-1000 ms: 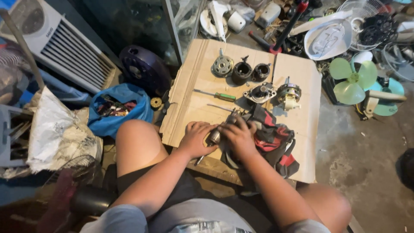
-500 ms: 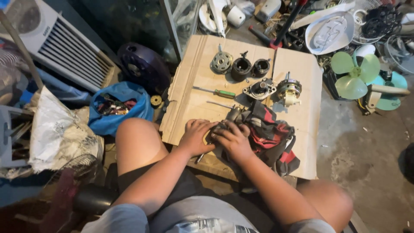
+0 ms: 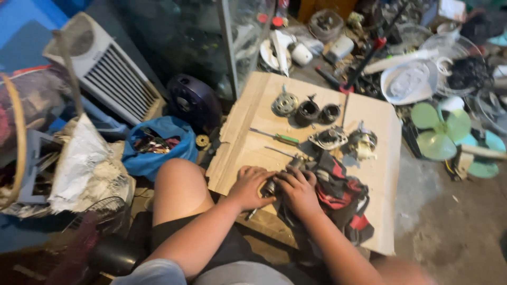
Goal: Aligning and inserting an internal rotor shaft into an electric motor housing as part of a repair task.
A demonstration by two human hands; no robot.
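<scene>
My left hand [image 3: 249,184] and my right hand [image 3: 296,190] meet at the near edge of a cardboard sheet [image 3: 380,211], both closed around a small metal part [image 3: 268,187] with a thin rod sticking out toward me. A red and black tool pouch [image 3: 343,195] lies just right of my right hand. A green-handled screwdriver [image 3: 277,137] lies beyond my hands. Farther back sit several round motor parts [image 3: 306,110], plus a motor housing [image 3: 328,138] and another motor [image 3: 363,142].
A blue bag of small parts [image 3: 158,143] sits left of the cardboard by my knee [image 3: 177,182]. A white louvred fan casing [image 3: 105,74] leans at far left. Green fan blades [image 3: 441,129], a white fan base [image 3: 409,82] and clutter lie right and behind.
The view has shifted slightly. My hands stay together at the near edge of the cardboard, working the small metal part; the tool pouch sits a little further right of them.
</scene>
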